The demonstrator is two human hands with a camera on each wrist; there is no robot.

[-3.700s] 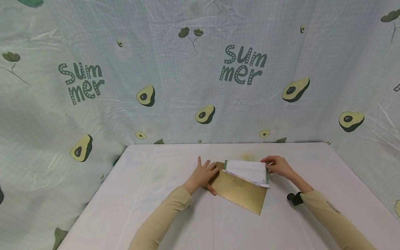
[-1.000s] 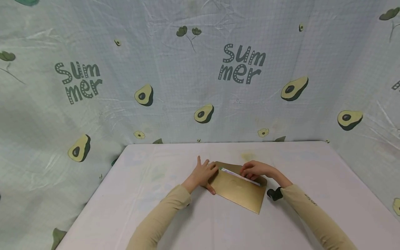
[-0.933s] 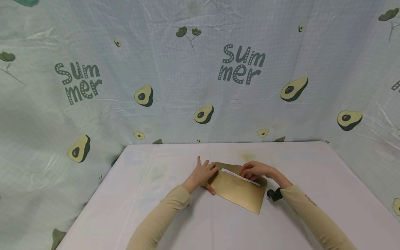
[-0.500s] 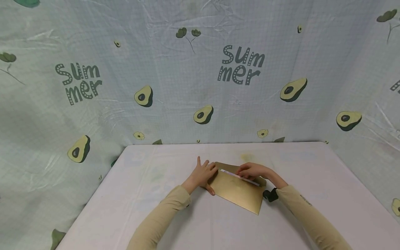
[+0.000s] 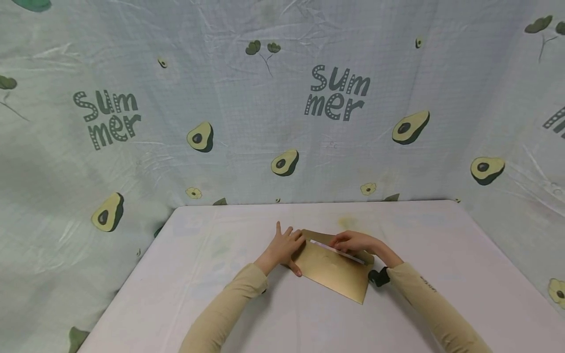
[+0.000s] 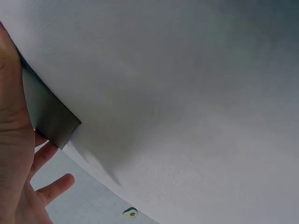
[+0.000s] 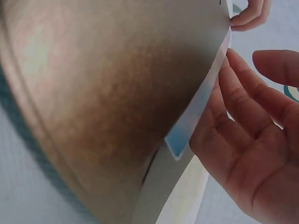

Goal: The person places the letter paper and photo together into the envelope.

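Observation:
A gold envelope (image 5: 333, 272) lies tilted on the table, its flap spread on the far side. My left hand (image 5: 284, 247) grips its left end; in the left wrist view the envelope's corner (image 6: 53, 116) shows between palm and fingers, one finger sticking out. Only a narrow strip of printed paper (image 5: 319, 244) shows along the envelope's mouth; the rest is hidden inside. My right hand (image 5: 353, 241) touches that strip with its fingers. In the right wrist view those fingers (image 7: 233, 88) are nearly straight behind the paper's pale pink-blue edge (image 7: 187, 128), and the thumb stands apart.
The table (image 5: 212, 304) has a pale cover. Behind it hangs a curtain (image 5: 247, 98) printed with avocados and lettering. A black wrist-worn device (image 5: 379, 277) sits at the right sleeve, close to the envelope's right edge.
The white papers, largely outside the envelope at first, have gone down into it until a thin strip shows. My right hand has moved left along the mouth. The left hand keeps its place.

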